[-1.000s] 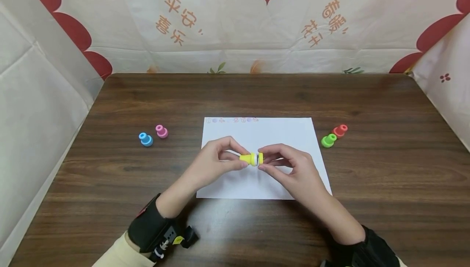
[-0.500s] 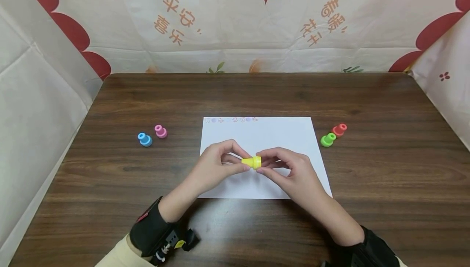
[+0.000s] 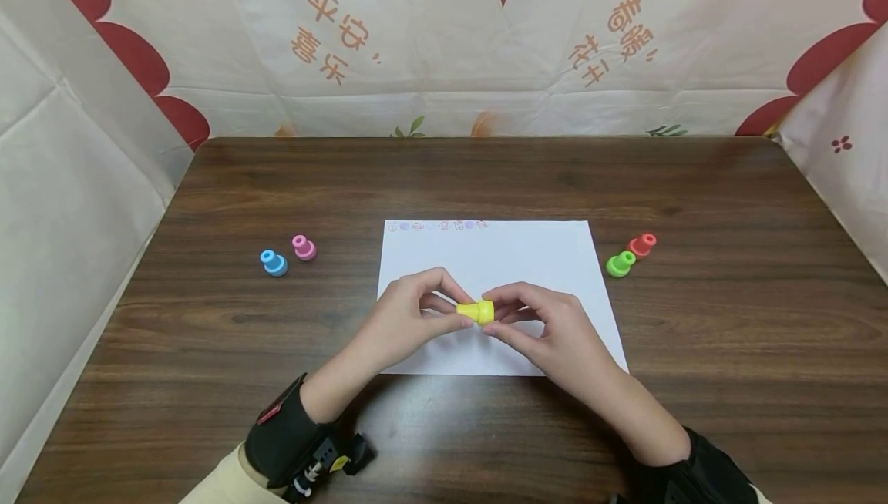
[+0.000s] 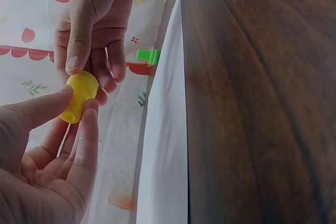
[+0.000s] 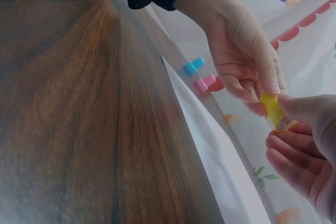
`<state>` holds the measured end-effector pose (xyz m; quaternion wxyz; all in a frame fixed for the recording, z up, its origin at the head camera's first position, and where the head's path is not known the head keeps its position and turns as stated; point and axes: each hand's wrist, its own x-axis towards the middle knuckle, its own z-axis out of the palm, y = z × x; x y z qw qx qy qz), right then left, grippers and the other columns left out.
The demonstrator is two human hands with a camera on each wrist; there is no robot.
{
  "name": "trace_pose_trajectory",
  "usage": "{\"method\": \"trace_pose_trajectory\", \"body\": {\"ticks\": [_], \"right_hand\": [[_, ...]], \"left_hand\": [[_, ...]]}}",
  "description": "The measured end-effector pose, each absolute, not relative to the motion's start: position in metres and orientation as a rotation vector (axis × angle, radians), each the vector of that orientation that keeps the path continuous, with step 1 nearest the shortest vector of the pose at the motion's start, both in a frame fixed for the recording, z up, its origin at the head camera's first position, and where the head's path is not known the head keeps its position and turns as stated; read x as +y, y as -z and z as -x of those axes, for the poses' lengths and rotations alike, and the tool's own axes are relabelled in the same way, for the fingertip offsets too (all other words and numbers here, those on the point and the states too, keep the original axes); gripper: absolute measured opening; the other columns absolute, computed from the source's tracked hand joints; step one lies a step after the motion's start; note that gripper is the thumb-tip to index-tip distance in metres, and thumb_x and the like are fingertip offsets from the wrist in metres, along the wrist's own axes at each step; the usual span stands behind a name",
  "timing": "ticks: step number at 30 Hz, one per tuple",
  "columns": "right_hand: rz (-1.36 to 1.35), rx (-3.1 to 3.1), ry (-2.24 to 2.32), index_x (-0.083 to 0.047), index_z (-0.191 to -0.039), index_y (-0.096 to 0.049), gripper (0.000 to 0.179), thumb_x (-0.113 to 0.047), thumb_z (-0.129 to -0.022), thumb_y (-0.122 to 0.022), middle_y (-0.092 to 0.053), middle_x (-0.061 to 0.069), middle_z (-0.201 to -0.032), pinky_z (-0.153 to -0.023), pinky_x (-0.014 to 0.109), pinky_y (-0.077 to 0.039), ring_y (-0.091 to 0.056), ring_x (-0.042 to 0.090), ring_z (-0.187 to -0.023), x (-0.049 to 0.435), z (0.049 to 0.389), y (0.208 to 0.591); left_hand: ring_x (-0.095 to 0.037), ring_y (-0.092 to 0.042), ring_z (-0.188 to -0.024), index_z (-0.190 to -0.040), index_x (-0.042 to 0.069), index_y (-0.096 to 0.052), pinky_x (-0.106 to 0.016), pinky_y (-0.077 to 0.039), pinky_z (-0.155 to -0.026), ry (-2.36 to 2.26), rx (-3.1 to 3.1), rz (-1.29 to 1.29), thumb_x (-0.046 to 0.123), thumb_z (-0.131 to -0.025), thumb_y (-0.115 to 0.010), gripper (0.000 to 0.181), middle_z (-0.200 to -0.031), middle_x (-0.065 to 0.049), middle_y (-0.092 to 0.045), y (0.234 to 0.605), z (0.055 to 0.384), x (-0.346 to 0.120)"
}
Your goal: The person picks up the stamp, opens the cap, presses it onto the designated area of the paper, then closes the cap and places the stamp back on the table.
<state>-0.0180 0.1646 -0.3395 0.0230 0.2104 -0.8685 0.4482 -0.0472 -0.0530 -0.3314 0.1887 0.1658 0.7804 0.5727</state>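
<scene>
A small yellow toy stamp (image 3: pixel 475 312) is held sideways between both hands, over the white paper (image 3: pixel 499 257). My left hand (image 3: pixel 409 315) pinches its narrow handle end between thumb and fingers. On its wide, capped end, my right hand (image 3: pixel 558 327) has thumb and fingertips closed from either side. Cap and body sit together with no gap in the head view. In the right wrist view the wide end of the stamp (image 5: pixel 272 109) bears a small reddish print. The left wrist view shows the hollow tip of the handle on the stamp (image 4: pixel 80 95).
Left of the paper stand a blue stamp (image 3: pixel 274 263) and a pink stamp (image 3: pixel 304 247). To its right a green stamp (image 3: pixel 620 264) stands against a red stamp (image 3: pixel 642 245). Small coloured prints line the paper's far left edge. Behind the wooden table (image 3: pixel 444 180) hangs a patterned cloth (image 3: pixel 444 26).
A second ago a gap showed between the yellow cap and the stamp's white end. The cap has since closed onto the body, and both hands have come slightly closer to the person.
</scene>
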Motion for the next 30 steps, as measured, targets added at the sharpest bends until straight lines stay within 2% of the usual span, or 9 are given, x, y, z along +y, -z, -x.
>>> {"method": "trace_pose_trajectory", "body": {"ticks": [10,17,23,26,30], "right_hand": [[-0.688,-2.705,-1.3,-0.009,-0.113,-0.069,0.037,-0.011,-0.08,-0.084,-0.075,-0.002,-0.104,-0.081,0.024,-0.06,-0.072,0.005,-0.086,0.161,0.018,0.338],[-0.647,-2.737,-1.209,-0.01,-0.113,-0.072,0.037,-0.011,-0.078,-0.084,-0.075,-0.004,-0.103,-0.08,0.025,-0.061,-0.071,0.005,-0.085,0.167,0.019,0.335],[-0.597,-2.719,-1.168,-0.015,-0.112,-0.074,0.038,-0.009,-0.077,-0.085,-0.075,-0.008,-0.098,-0.08,0.026,-0.061,-0.07,0.005,-0.085,0.176,0.02,0.331],[-0.562,-2.716,-1.146,-0.016,-0.112,-0.074,0.038,-0.008,-0.076,-0.085,-0.075,-0.007,-0.099,-0.08,0.023,-0.06,-0.07,0.005,-0.086,0.181,0.021,0.328],[-0.521,-2.691,-1.12,-0.014,-0.11,-0.074,0.038,-0.007,-0.075,-0.086,-0.076,-0.004,-0.098,-0.08,0.013,-0.056,-0.07,0.006,-0.085,0.187,0.022,0.324]], "left_hand": [[-0.014,-0.072,-0.091,-0.099,0.012,-0.068,-0.025,-0.06,-0.077,-1.575,2.227,-0.468,0.011,-0.083,-0.081,0.02,-0.107,-0.003,-0.071,0.33,0.044,-0.05],[-0.017,-0.074,-0.092,-0.102,0.007,-0.067,-0.025,-0.061,-0.078,-1.597,2.221,-0.477,0.009,-0.085,-0.079,0.021,-0.107,-0.009,-0.071,0.33,0.045,-0.056],[-0.017,-0.074,-0.095,-0.103,0.008,-0.067,-0.028,-0.061,-0.08,-1.589,2.23,-0.429,0.01,-0.086,-0.078,0.02,-0.107,-0.008,-0.072,0.329,0.049,-0.066],[-0.016,-0.074,-0.094,-0.103,0.01,-0.068,-0.028,-0.06,-0.078,-1.567,2.265,-0.392,0.011,-0.086,-0.078,0.019,-0.106,-0.006,-0.073,0.327,0.05,-0.072],[-0.015,-0.074,-0.094,-0.103,0.012,-0.068,-0.029,-0.056,-0.074,-1.556,2.31,-0.374,0.013,-0.087,-0.077,0.019,-0.106,-0.005,-0.074,0.324,0.052,-0.081]]}}
